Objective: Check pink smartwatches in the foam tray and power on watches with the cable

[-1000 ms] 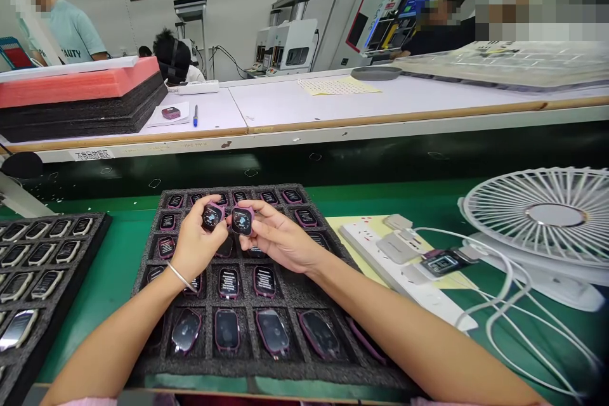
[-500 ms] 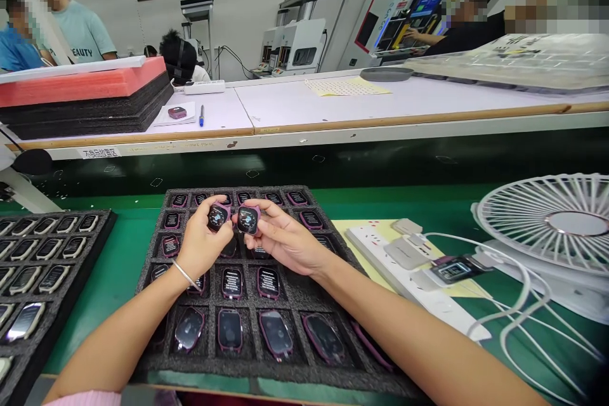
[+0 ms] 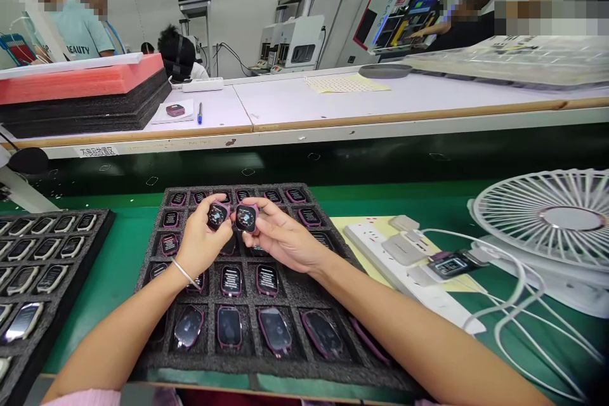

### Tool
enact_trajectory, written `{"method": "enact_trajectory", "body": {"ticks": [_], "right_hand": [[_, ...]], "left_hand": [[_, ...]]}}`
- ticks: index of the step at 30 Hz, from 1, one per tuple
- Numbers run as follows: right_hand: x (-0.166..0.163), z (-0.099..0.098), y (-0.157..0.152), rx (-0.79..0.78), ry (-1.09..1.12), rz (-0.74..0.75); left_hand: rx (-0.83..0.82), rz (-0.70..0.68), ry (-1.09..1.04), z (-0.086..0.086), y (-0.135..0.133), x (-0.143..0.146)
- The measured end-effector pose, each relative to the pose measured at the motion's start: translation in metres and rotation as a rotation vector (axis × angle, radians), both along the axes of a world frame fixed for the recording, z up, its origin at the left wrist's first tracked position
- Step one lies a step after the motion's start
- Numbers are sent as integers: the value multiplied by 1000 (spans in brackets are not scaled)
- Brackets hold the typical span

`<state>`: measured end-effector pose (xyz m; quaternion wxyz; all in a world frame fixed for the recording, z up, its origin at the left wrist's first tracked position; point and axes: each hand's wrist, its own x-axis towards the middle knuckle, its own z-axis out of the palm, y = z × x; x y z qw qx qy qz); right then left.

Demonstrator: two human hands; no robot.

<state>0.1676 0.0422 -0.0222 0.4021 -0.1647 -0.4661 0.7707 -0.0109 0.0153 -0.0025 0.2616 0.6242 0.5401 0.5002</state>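
My left hand [image 3: 205, 231] grips a smartwatch [image 3: 217, 216] without a strap, its lit screen facing me. A second purple-framed smartwatch [image 3: 246, 218], also lit, sits between the fingers of my right hand [image 3: 280, 235]. The two watches are side by side, close together, above a black foam tray [image 3: 247, 365]. Purple-framed watch bodies lie in the tray's square compartments, among them one with white text on its screen [image 3: 231, 280] and one with a dark screen [image 3: 229, 328]. My hands and forearms cover part of the tray.
On the left lies another foam tray [image 3: 80, 279] of pale-framed watches. To the right are a white power strip [image 3: 409, 285] with adapters, loose white cables [image 3: 499, 323] and a white fan [image 3: 547, 222]. Behind runs a raised shelf [image 3: 285, 108] with stacked foam [image 3: 85, 95]. Several people are beyond.
Both hands hold the watches in nearly the same pose. The view has shifted slightly. In the background at left, a person's head has come into sight beside the light-blue shirt.
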Motion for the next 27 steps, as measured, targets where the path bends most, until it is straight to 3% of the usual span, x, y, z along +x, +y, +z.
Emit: {"method": "enact_trajectory", "body": {"ticks": [27], "right_hand": [[0,2,-1,8,-7,14]], "left_hand": [[-15,-26,-33,-3,2,-1]]}}
